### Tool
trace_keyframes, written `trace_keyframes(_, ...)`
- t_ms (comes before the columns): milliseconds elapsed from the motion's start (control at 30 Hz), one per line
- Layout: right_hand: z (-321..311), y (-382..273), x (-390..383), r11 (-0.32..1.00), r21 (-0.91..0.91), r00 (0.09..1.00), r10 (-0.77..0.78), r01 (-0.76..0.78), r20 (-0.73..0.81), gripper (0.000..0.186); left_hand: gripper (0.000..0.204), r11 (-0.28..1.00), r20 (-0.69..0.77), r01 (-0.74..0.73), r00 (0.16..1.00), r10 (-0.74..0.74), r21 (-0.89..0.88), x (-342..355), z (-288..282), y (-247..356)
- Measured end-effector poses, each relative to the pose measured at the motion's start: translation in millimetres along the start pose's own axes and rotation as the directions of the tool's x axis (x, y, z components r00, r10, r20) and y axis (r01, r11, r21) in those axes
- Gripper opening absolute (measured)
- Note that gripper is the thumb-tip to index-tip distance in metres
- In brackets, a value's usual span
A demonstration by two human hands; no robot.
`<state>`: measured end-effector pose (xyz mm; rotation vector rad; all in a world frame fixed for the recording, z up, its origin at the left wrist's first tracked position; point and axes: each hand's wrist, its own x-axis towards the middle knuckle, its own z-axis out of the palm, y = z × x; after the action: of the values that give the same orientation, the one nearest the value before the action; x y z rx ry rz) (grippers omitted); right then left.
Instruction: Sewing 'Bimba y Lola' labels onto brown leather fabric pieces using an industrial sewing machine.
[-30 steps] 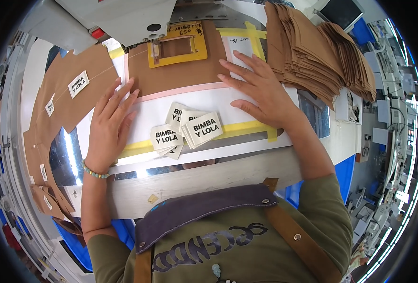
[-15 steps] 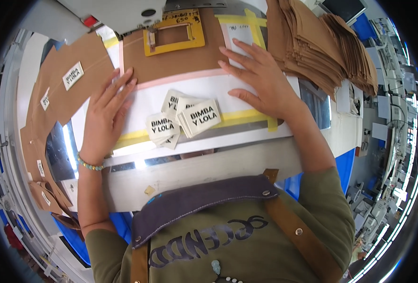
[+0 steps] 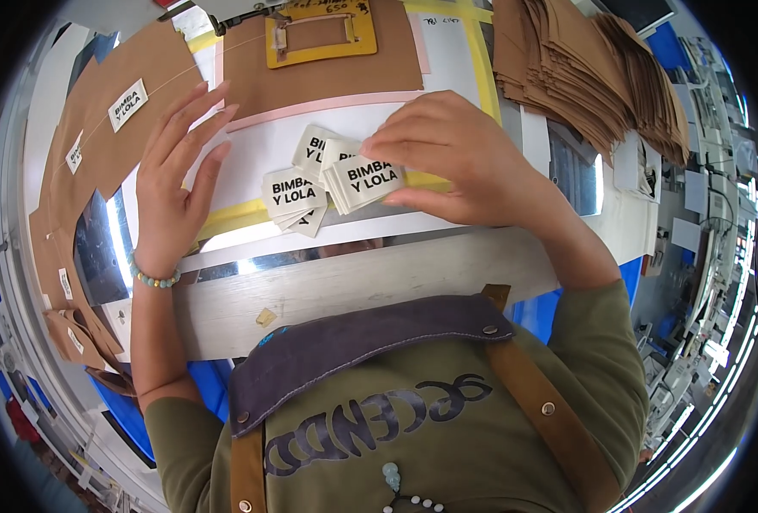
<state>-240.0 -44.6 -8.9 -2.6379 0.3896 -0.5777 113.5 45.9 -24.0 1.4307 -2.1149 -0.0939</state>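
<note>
Several cream rectangular labels with black print lie in an overlapping pile on the white sheet before me. My right hand is bent around the uppermost stack of labels, its fingers at the top edge and its thumb at the lower right corner. Spread and empty, my left hand is above the sheet's left part, its fingertips near a brown panel. Pink strips border that panel. A yellow rectangular frame lies on top of it.
A machine part stands at the far edge. Brown pieces bearing labels trail down the left side, with a thread running toward the machine. Brown panels are stacked in a tall pile at the far right. Yellow tape edges the sheet.
My right hand has come left and nearer, from the panel's right edge to the label pile, its fingers curling. My left hand has lifted off with fingers spread. The view has shifted slightly.
</note>
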Motion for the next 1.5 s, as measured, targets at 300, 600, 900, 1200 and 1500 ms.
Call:
trace_keyframes(300,-14.2,-7.5,14.4,0.993,0.116,0.999,0.030,-0.032,0.016,0.044,0.031,0.962,0.127,0.041,0.992,-0.007,-0.269,12.5,-20.0,28.7)
trace_keyframes(600,-22.9,14.4,35.8,0.995,0.104,0.998,0.004,0.003,-0.070,0.042,0.030,0.955,0.170,0.042,0.985,0.008,-0.293,19.0,-20.4,24.0)
trace_keyframes(900,-21.0,51.2,61.8,0.964,0.114,0.971,0.239,-0.240,0.024,0.037,0.036,0.970,0.252,0.023,0.967,0.041,-0.243,31.0,-31.5,28.2)
trace_keyframes(1200,16.0,99.8,95.3,0.972,-0.224,0.988,0.036,-0.070,-0.149,0.030,0.041,0.976,0.289,-0.013,0.954,0.077,-0.217,49.9,-14.2,25.5)
trace_keyframes(1500,25.8,109.0,95.1,0.988,-0.149,0.988,0.009,-0.032,-0.153,0.032,0.047,0.978,0.153,-0.192,0.972,0.178,0.083,75.0,23.0,1.6)
